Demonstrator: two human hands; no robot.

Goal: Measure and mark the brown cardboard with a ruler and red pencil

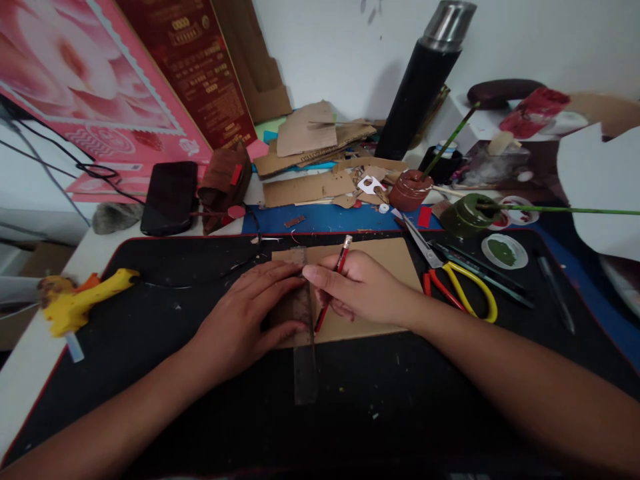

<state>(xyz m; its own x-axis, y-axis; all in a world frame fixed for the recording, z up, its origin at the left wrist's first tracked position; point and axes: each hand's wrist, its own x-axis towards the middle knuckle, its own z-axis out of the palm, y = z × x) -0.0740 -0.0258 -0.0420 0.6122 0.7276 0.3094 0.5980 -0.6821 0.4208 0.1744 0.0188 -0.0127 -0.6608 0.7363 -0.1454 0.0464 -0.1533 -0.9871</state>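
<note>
A flat piece of brown cardboard (pixel 377 267) lies on the black desk mat. Across it runs a clear ruler (pixel 305 377), whose near end sticks out past the cardboard's front edge. My left hand (pixel 255 303) rests on the ruler's left side, fingers stretched and thumb apart, pressing it down. In my right hand (pixel 353 283), closed, is a red and black pencil (pixel 324 313). The pencil leans with its tip low beside the ruler's right edge. Thumb and fingertips of the right hand come close to the left fingertips.
Scissors (pixel 470 287) with yellow and red handles lie right, beside dark pens (pixel 493 277). Behind stand brown (pixel 410 191) and green paint jars (pixel 465 215), cardboard scraps (pixel 307 190) and a black flask (pixel 417 100). Left are a yellow glue gun (pixel 83 303) and a phone (pixel 170 198).
</note>
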